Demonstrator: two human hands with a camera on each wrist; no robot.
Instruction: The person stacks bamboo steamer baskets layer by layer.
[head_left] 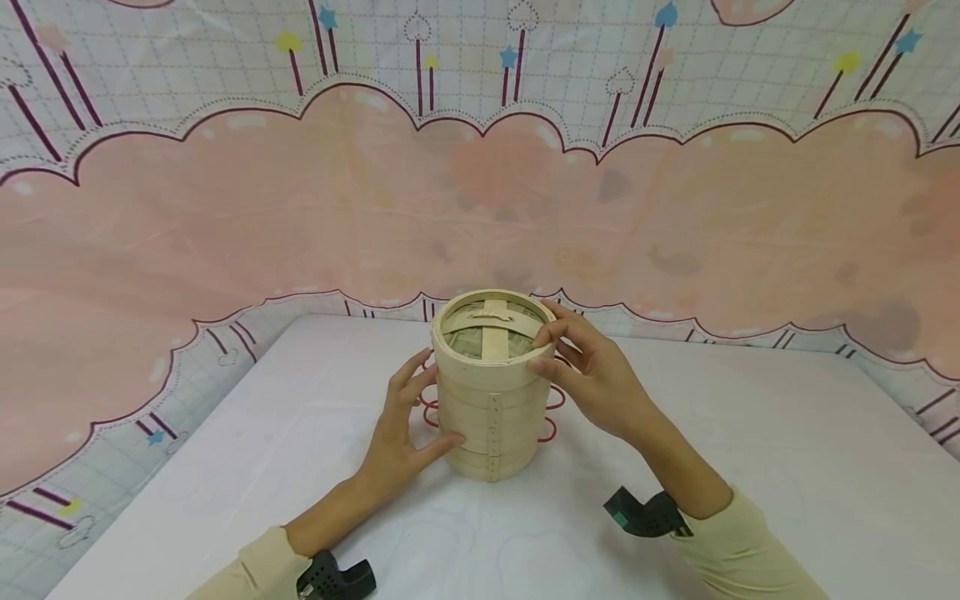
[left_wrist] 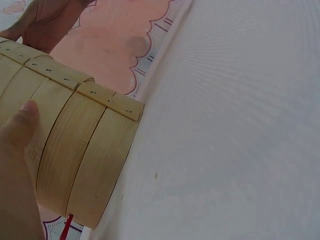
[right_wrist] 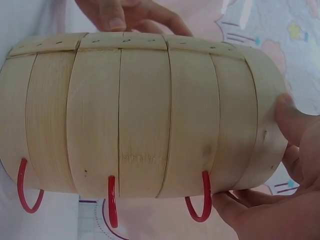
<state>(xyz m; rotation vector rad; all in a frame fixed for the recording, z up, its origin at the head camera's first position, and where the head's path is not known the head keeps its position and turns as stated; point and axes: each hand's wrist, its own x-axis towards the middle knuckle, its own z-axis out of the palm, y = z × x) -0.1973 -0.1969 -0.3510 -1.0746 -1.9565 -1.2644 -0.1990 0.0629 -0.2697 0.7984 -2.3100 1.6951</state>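
Note:
A stack of round bamboo steamer baskets (head_left: 517,421) stands upright on the white table, with a woven bamboo lid (head_left: 495,342) on top. Red loop handles (right_wrist: 113,205) stick out from its sides. My left hand (head_left: 393,437) grips the stack from the left, its thumb across the front of the lower tiers and its fingers along the side. From the right, my right hand (head_left: 600,379) holds the lid at its rim, thumb in front and fingers over the top edge and behind. In the right wrist view, the right thumb (right_wrist: 292,117) presses the lid's side wall.
The white tabletop (head_left: 712,433) spreads out around the stack. Behind it hangs a pink and white patterned cloth (head_left: 375,217), which also drapes along the left side. Black wrist cameras (head_left: 645,512) sit on both forearms.

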